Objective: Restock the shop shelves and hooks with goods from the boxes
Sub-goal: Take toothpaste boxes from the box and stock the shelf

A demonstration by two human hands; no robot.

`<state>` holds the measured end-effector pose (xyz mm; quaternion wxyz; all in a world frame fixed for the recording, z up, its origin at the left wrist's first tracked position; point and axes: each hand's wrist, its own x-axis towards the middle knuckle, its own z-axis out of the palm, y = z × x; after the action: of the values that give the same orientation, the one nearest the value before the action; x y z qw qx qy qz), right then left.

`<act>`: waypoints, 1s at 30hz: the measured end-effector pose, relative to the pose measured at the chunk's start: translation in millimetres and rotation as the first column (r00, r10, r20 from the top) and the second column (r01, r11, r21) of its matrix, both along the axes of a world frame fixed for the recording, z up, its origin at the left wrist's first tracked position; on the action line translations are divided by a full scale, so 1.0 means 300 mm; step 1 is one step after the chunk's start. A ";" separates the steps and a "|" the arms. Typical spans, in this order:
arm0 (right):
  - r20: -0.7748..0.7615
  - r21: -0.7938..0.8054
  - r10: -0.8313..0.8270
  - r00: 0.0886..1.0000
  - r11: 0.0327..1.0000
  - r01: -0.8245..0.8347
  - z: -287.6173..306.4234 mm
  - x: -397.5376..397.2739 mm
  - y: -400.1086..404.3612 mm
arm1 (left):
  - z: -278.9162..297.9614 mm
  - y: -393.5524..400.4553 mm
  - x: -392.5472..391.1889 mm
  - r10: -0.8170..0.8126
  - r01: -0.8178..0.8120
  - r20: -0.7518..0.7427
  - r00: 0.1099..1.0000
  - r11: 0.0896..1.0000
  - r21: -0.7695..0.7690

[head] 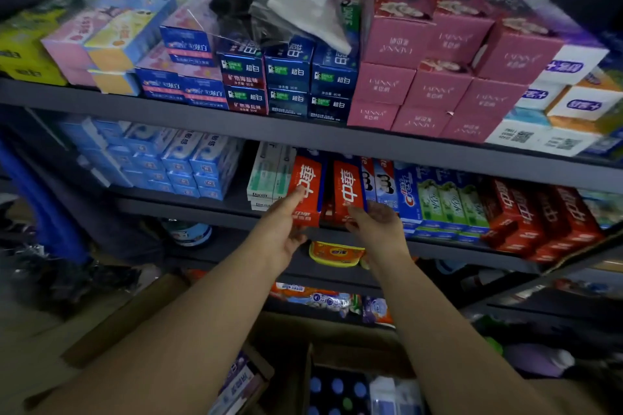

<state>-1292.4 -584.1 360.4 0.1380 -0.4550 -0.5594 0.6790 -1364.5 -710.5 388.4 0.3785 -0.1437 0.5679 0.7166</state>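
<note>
Red toothpaste boxes [308, 194] on middle shelf [236, 212], left hand [281, 229] and right hand [377, 222] gripping them

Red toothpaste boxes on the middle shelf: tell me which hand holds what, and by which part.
Left hand grips the left red box at its lower left edge. Right hand holds the right red box at its bottom front end.
</note>
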 end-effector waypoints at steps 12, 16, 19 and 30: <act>-0.068 -0.046 -0.034 0.997 0.998 0.031 -0.054 0.009 -0.010 | -0.078 0.080 -0.005 0.176 -0.183 0.100 0.979 0.981 0.066; 0.143 0.266 0.020 0.989 0.962 -0.057 -0.043 -0.013 0.001 | -0.078 0.121 -0.032 0.287 -0.286 0.052 0.957 0.958 -0.024; 0.192 0.399 0.093 0.977 0.902 -0.165 -0.040 -0.006 0.003 | -0.087 0.131 -0.039 0.307 -0.304 0.045 0.951 0.951 -0.060; 0.023 0.085 0.088 0.996 0.992 -0.090 -0.033 -0.023 -0.019 | -0.094 0.118 -0.039 0.146 -0.158 0.125 0.981 0.983 0.096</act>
<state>-1299.4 -589.8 350.5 0.1217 -0.4299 -0.6091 0.6552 -1376.1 -675.0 360.4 0.3623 -0.2084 0.4934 0.7628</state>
